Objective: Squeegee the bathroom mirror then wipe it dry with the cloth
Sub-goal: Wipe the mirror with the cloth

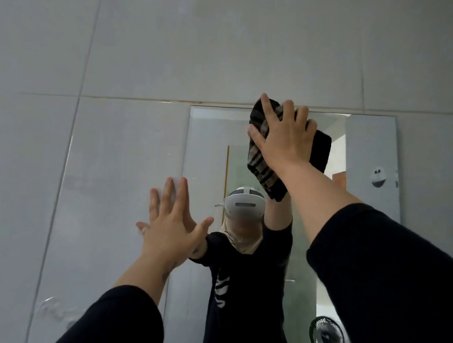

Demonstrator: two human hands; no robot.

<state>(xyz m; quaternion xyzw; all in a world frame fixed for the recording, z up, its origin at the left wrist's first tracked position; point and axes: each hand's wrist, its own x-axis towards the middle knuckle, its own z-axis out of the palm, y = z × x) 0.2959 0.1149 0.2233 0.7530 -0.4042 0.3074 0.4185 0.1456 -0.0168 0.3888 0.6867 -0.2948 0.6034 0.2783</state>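
The bathroom mirror (368, 142) hangs on the grey tiled wall ahead, its top edge just below a tile joint. My right hand (285, 137) presses a dark striped cloth (262, 162) flat against the glass near the mirror's top edge, fingers spread over it. The cloth hangs down below my palm. My left hand (170, 221) lies flat with fingers apart on the wall at the mirror's left edge, holding nothing. No squeegee is in view. The glass reflects a person in a dark top wearing a white headset.
Large glossy grey tiles (121, 47) cover the wall above and left of the mirror. A small round fan (327, 336) shows in the reflection at the lower right, and a white round hook (378, 176) at the right.
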